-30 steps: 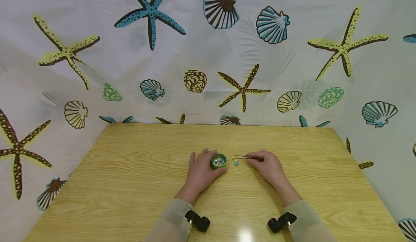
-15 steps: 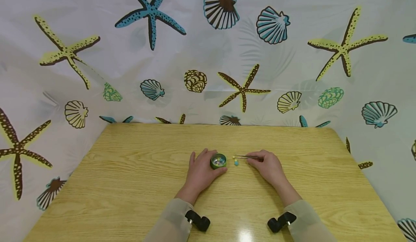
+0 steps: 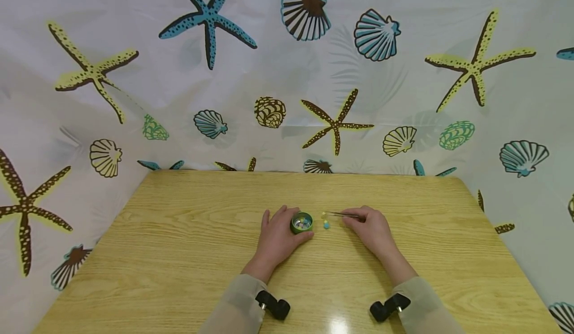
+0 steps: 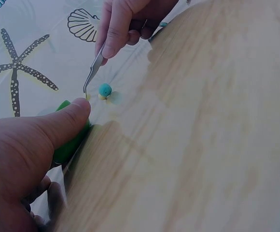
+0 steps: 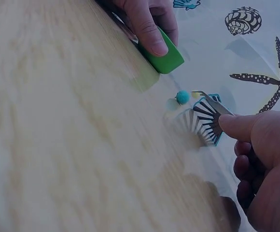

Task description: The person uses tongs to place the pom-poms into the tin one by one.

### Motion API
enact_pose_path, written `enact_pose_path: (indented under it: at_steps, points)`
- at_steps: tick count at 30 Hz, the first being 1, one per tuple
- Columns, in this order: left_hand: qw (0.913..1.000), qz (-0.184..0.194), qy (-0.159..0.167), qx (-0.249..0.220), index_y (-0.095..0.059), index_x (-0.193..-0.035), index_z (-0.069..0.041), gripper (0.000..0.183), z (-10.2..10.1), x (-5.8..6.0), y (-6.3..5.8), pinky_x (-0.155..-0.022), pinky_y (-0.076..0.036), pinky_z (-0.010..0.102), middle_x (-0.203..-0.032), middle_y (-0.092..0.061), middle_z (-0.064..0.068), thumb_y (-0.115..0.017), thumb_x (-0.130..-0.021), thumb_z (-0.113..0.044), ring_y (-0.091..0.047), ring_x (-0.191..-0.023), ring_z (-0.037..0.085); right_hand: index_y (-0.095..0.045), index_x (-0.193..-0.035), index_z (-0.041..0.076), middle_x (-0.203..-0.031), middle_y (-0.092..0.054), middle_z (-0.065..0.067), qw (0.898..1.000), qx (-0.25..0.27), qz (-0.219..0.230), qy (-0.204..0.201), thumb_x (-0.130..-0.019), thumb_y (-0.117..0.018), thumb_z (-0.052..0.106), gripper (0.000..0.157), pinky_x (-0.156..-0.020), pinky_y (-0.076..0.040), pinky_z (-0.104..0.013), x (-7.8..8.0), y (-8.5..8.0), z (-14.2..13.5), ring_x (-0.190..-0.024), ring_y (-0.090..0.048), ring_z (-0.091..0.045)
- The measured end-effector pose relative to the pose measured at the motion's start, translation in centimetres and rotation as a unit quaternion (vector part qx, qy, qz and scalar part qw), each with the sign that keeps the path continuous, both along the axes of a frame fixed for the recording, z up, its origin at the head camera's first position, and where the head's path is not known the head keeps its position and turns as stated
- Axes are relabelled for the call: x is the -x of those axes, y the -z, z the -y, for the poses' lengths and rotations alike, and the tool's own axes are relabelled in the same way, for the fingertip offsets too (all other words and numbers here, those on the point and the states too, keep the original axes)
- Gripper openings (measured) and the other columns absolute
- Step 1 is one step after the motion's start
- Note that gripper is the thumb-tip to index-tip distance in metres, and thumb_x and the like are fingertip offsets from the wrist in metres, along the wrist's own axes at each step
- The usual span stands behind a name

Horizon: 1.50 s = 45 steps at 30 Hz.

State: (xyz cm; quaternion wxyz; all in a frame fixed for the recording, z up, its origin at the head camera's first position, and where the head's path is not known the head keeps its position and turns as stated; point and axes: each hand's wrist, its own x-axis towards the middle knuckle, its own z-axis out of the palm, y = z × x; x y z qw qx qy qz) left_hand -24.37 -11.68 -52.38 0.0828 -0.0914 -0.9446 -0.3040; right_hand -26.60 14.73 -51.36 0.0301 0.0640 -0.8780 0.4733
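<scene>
My left hand holds a small round green container on the table, thumb and fingers around its side. Several small coloured beads lie inside it. My right hand pinches bent-tip metal tweezers, which point left toward the container. At their tips is a small yellow bead; whether the tips grip it is too small to tell. Just nearer to me, a blue bead lies beside another yellowish bead. In the right wrist view the tweezers extend past the thumb, right of the blue bead.
The wooden table extends on all sides of the hands. Behind it and at both sides hangs a white cloth printed with starfish and shells. Each sleeve carries a black wrist mount.
The tweezers' prongs, visibly apart before, now look closer together. Their tips and the yellow bead have shifted slightly away from me and to the right. My left hand and the container stay put.
</scene>
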Motion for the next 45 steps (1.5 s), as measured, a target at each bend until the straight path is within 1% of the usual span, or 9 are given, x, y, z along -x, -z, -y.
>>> enact_pose_path:
  at_steps: [3, 6, 14, 19, 25, 38, 45]
  points:
    - [1.0, 0.0, 0.0, -0.001, -0.066, -0.15, -0.007, 0.073, 0.0, 0.0, 0.0, -0.133, -0.012, 0.066, -0.152, -0.065, 0.015, -0.091, -0.093, -0.045, -0.047, -0.155, 0.038, -0.086, -0.123, 0.014, -0.106, -0.075, -0.003, 1.0, 0.009, 0.002, 0.003, -0.104, -0.081, 0.02, 0.021, -0.081, -0.054, -0.036, 0.0, -0.2, 0.0, -0.093, -0.065, -0.02]
    - [1.0, -0.003, 0.0, -0.002, -0.066, -0.15, -0.006, 0.073, 0.0, 0.0, 0.0, -0.133, -0.012, 0.067, -0.152, -0.066, 0.016, -0.091, -0.093, -0.045, -0.047, -0.155, 0.038, -0.086, -0.123, 0.013, -0.107, -0.074, -0.004, 1.0, 0.015, -0.002, 0.002, -0.104, -0.08, 0.019, 0.021, -0.078, -0.054, -0.034, 0.0, -0.3, 0.1, -0.091, -0.064, -0.02]
    - [1.0, -0.003, 0.002, -0.001, -0.066, -0.15, -0.006, 0.073, 0.1, 0.0, 0.0, -0.132, -0.013, 0.067, -0.151, -0.066, 0.016, -0.092, -0.093, -0.045, -0.047, -0.155, 0.039, -0.086, -0.122, 0.011, -0.099, -0.072, -0.003, 0.999, 0.028, -0.017, -0.008, -0.104, -0.081, 0.018, 0.02, -0.068, -0.049, -0.029, -0.4, -1.3, 0.4, -0.082, -0.058, -0.021]
    - [1.0, 0.0, 0.004, 0.0, -0.066, -0.15, -0.006, 0.073, 0.1, 0.0, 0.0, -0.133, -0.012, 0.067, -0.152, -0.066, 0.016, -0.091, -0.094, -0.045, -0.047, -0.155, 0.039, -0.087, -0.121, 0.011, -0.096, -0.071, -0.002, 0.999, 0.027, -0.024, -0.016, -0.104, -0.081, 0.018, 0.019, -0.067, -0.048, -0.029, -0.6, -2.0, 0.8, -0.081, -0.057, -0.021]
    - [1.0, 0.003, 0.004, 0.0, -0.065, -0.151, -0.006, 0.074, 0.1, 0.0, 0.0, -0.133, -0.011, 0.066, -0.152, -0.066, 0.016, -0.091, -0.094, -0.045, -0.046, -0.156, 0.039, -0.087, -0.119, 0.012, -0.093, -0.07, -0.001, 0.999, 0.024, -0.028, -0.024, -0.104, -0.081, 0.018, 0.018, -0.067, -0.047, -0.03, -0.7, -2.4, 1.3, -0.081, -0.056, -0.021]
    - [1.0, -0.003, 0.003, 0.003, -0.065, -0.151, -0.006, 0.074, 0.0, 0.0, 0.2, -0.133, -0.012, 0.068, -0.152, -0.066, 0.016, -0.09, -0.094, -0.045, -0.047, -0.155, 0.039, -0.088, -0.118, 0.015, -0.093, -0.07, 0.001, 0.998, 0.021, -0.031, -0.047, -0.103, -0.082, 0.019, 0.017, -0.067, -0.045, -0.031, -1.0, -2.4, 2.8, -0.081, -0.056, -0.02]
    - [1.0, -0.002, 0.003, 0.005, -0.065, -0.151, -0.007, 0.074, 0.1, 0.1, 0.1, -0.133, -0.012, 0.068, -0.152, -0.066, 0.015, -0.09, -0.094, -0.046, -0.046, -0.155, 0.039, -0.088, -0.117, 0.018, -0.093, -0.07, 0.002, 0.997, 0.03, -0.027, -0.06, -0.103, -0.083, 0.018, 0.016, -0.067, -0.046, -0.031, -1.2, -2.3, 3.2, -0.08, -0.056, -0.02]
